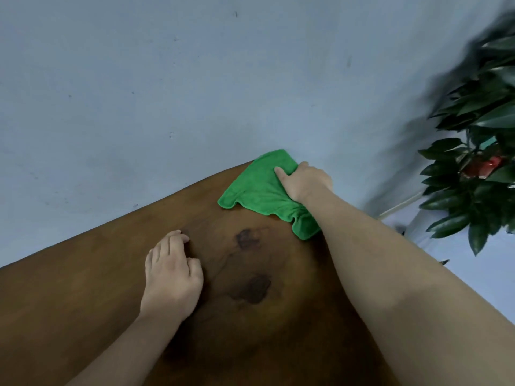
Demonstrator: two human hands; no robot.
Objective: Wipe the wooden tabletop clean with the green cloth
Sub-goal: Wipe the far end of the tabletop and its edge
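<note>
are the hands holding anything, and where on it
The right hand presses the green cloth at its right edge, near the table's far corner. The left hand holds nothing.

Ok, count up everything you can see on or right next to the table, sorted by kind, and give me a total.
Hands: 2, the left hand flat on the table, the right hand pressing on the cloth
Cloths: 1, the green cloth
Tables: 1
Dark stains on the table: 2
Plants: 1, the plant beside the table
Total: 7
</note>
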